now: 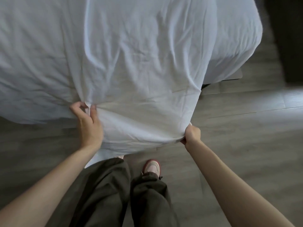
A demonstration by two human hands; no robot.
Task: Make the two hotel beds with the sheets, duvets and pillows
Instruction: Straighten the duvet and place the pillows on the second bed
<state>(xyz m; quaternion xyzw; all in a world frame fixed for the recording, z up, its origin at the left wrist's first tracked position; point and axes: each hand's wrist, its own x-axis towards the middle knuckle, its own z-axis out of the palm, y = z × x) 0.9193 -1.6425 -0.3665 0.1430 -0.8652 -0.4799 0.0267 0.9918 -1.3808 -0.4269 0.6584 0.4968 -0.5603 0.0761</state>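
Thumb and fingers of the left grip (89, 122), a bare hand, pinch a gathered fold of a white sheet (139, 63) by the near edge of the bed. The right grip (192, 134), the other bare hand, is curled tight round the sheet's hem, further right and closer to the body. The cloth is stretched between the two hands and held up above the floor.

The sheet lies creased and rumpled over the bed (232, 63), which fills the top of the view. Its near part is drawn out past the mattress corner toward the person. It looks thin, light and soft, limp rather than stiff, and likely to slip through loose fingers. The hem and corners seem the best places to take hold, with a bunched handful for pulling it smooth.

Below is a grey wood-look floor (246, 153), with a bright patch of light at the right. Dark trousers (106, 194) and one pale shoe with red trim (151, 167) show beneath the hands. A dark, blurred piece of furniture (288, 38) stands in the top right corner.
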